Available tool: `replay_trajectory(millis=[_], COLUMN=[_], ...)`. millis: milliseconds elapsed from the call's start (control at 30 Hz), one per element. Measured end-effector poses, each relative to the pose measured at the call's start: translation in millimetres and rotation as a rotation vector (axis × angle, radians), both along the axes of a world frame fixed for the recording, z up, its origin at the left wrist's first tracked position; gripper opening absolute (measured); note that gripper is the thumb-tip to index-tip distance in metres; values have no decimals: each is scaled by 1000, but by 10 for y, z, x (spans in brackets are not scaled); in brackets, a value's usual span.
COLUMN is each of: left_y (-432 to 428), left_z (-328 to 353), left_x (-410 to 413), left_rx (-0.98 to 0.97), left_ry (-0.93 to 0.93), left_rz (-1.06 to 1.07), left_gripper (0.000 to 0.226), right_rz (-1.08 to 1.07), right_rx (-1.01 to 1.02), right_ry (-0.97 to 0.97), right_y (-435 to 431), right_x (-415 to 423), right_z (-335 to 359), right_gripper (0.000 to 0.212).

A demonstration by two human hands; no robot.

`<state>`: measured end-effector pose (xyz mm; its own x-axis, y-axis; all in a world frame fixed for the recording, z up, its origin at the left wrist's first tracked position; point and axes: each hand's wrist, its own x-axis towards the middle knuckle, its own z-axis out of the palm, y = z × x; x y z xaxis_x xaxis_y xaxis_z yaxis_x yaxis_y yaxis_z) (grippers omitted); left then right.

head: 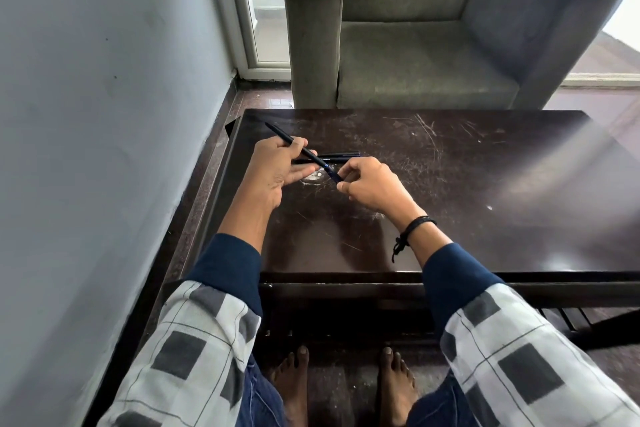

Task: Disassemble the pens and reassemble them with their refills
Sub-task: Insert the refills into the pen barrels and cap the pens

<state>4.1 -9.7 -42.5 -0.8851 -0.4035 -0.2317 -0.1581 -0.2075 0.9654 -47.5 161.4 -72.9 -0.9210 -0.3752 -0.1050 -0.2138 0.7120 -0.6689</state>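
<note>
Head view, the only one: a person sits at a low dark-brown wooden table (450,191), top v. scratched, w/ glare on its right side. Both hands are up over the left-centre of the top. The left hand (277,168) grips a slim black pen (313,159) w/ a blue section at its near-right end. Thumb and forefinger are curled round the barrel, the other fingers lie flatter underneath. The pen runs diagonally: its far-left end sticks out past the knuckles, and its near-right end points at the right hand (369,184). That hand pinches the blue end betw. thumb and fingertips, the remaining fingers curled in. So the pen is held off the table, spanning betw. the two hands. Just on its far side, more dark pens (337,157) lie flat on the top, approx. side by side, pointing left-right. Exact count can't be told, as they're partly hidden by the left hand's fingers. A small pale round mark (313,178) shows on the top under the hands. There's a black cord wristband (415,224) on the right wrist. Sleeves are white-and-grey checked fabric (194,340) over navy cuffs. Bare feet (291,381) rest on the floor under the table's near edge. On the far side a grey-green upholstered armchair (398,52) stands close to the table. At left is a pale grey wall (104,114), w/ a white-framed glass door (263,10) in the far corner.
</note>
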Motion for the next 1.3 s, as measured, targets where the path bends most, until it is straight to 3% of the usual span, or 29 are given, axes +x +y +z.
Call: replay_trajectory(millis=[600,1300], left_y=[81,161], left_z=[-45,-137], left_x=[-8,-21], left_rx=[-30,136], left_ry=[-4,45], left_rz=[-25,74], left_gripper=[14,9], right_rz=[7,61], right_rx=[-161,-112], right_ry=[-17,219], right_y=[-2,59], right_x=[55,66], right_z=[105,96], right_gripper=[12,16])
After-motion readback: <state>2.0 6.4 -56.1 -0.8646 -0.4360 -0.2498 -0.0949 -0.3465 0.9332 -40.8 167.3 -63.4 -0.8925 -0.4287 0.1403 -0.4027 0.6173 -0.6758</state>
